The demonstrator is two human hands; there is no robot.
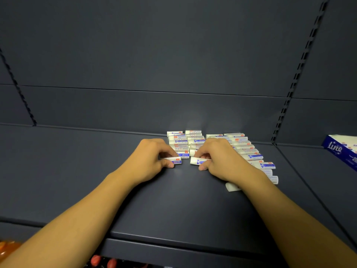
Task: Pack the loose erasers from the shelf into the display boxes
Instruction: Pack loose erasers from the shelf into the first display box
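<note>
Dark grey shelf (81, 171) runs wide under slotted back panel (154, 55). Blue display box (337, 149) at far right, well apart from hands. Loose erasers (195, 141) in rows at shelf back, right row trailing forward. Left hand (152, 157) pinches one eraser (174, 161) between thumb and fingers. Right hand (216, 157) curls round another eraser (197, 161). Hands near, not touching.
</note>
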